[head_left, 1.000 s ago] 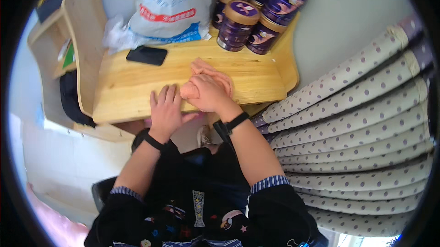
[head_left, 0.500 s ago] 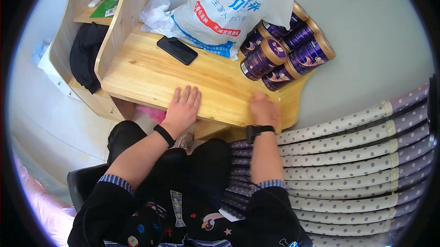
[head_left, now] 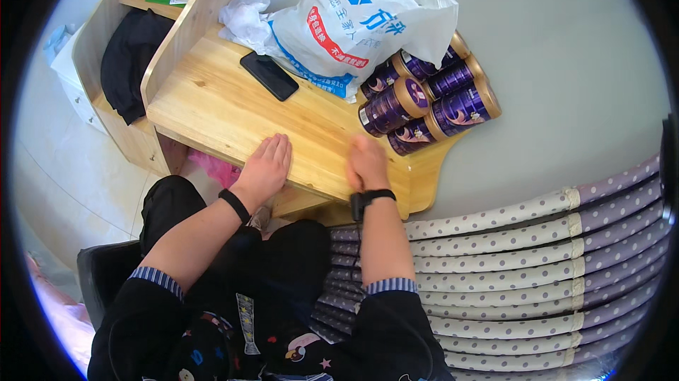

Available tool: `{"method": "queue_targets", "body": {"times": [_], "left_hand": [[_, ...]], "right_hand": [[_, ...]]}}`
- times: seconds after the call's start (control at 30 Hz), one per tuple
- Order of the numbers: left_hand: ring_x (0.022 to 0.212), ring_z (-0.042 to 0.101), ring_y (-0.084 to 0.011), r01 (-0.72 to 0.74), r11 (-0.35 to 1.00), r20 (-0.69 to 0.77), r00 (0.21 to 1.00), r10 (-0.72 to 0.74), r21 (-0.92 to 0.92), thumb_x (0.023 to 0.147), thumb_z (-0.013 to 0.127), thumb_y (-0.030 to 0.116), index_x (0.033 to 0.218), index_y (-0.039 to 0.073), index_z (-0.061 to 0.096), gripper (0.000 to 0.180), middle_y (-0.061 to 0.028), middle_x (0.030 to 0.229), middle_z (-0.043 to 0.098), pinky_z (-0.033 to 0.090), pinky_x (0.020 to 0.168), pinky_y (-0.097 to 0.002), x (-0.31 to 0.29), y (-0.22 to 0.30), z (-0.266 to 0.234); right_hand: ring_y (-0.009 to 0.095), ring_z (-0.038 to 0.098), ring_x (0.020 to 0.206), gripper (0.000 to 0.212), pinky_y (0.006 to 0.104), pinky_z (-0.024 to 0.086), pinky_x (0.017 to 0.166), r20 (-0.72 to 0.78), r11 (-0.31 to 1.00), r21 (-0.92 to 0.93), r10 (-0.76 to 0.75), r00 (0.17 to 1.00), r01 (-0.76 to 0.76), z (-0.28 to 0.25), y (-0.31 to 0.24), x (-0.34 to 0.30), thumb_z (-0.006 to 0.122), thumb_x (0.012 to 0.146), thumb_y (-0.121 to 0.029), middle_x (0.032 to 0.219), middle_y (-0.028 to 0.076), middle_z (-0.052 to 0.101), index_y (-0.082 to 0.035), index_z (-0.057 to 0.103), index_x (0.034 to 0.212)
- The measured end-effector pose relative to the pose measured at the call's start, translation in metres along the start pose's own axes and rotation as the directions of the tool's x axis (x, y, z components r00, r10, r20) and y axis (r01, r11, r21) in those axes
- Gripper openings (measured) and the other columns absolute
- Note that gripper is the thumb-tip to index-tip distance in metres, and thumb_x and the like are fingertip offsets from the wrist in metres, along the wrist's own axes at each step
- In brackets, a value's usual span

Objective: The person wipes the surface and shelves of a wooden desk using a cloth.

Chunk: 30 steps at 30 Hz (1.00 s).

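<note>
Left hand (head_left: 264, 167): laid flat, probably bracing on the pale wooden worktop (head_left: 205, 98)
Right hand (head_left: 368, 162): blurred; cannot tell its grip

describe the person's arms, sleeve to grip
Black sleeves end in blue-and-white striped cuffs. The left grip and right grip are gloveless; a plain black wristband sits on the left, a black strap with blocky module on the right.
</note>
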<state>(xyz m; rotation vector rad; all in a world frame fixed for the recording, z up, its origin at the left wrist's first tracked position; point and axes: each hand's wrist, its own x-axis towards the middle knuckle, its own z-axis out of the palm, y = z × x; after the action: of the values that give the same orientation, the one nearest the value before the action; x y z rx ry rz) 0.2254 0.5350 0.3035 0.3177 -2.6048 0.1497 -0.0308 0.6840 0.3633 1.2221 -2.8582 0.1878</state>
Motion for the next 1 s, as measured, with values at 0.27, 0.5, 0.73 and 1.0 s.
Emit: {"method": "queue_targets", "body": {"times": [0.27, 0.5, 0.73, 1.0], "left_hand": [[0.134, 0.057, -0.0363, 0.018, 1.0, -0.028, 0.999, -0.018, -0.004, 0.093, 0.051, 0.018, 0.136, -0.011, 0.057, 0.052, -0.0268, 0.142, 0.059, 0.042, 0.116, -0.0444, -0.003, -0.004, 0.008], [0.134, 0.056, -0.0346, 0.029, 0.999, -0.022, 0.999, -0.03, -0.042, 0.092, 0.052, 0.019, 0.134, -0.01, 0.058, 0.052, -0.0251, 0.141, 0.059, 0.042, 0.116, -0.0439, -0.002, -0.007, 0.005], [0.131, 0.057, -0.0342, 0.008, 0.998, -0.068, 0.998, -0.013, -0.069, 0.091, 0.052, 0.019, 0.131, -0.009, 0.06, 0.05, -0.0239, 0.137, 0.061, 0.044, 0.115, -0.0431, 0.003, 0.0, 0.003], [0.132, 0.057, -0.0345, 0.049, 0.997, -0.036, 0.998, -0.051, -0.053, 0.09, 0.053, 0.018, 0.132, -0.01, 0.059, 0.051, -0.0247, 0.138, 0.06, 0.044, 0.115, -0.0434, -0.013, -0.008, -0.001]], "right_hand": [[0.05, 0.066, 0.1, 0.032, 0.0538, 0.054, 0.09, -0.078, 0.86, -0.096, 0.496, 0.865, -0.502, 0.002, 0.044, -0.044, 0.048, 0.099, -0.026, 0.114, 0.026, 0.07, -0.005, 0.069, 0.112], [0.05, 0.067, 0.105, 0.041, 0.0561, 0.054, 0.088, 0.065, 0.974, -0.067, 0.219, 0.974, -0.215, -0.013, -0.068, -0.11, 0.05, 0.101, -0.035, 0.11, 0.033, 0.069, 0.003, 0.063, 0.11], [0.048, 0.066, 0.112, 0.037, 0.0541, 0.055, 0.092, 0.221, 0.861, -0.069, 0.505, 0.834, -0.503, -0.038, 0.052, -0.058, 0.046, 0.104, -0.033, 0.116, 0.03, 0.066, -0.002, 0.061, 0.117], [0.045, 0.067, 0.104, 0.025, 0.0549, 0.053, 0.092, 0.109, 0.945, -0.094, 0.322, 0.94, -0.313, -0.014, -0.085, -0.1, 0.045, 0.102, -0.024, 0.115, 0.029, 0.067, -0.009, 0.062, 0.113]]}}
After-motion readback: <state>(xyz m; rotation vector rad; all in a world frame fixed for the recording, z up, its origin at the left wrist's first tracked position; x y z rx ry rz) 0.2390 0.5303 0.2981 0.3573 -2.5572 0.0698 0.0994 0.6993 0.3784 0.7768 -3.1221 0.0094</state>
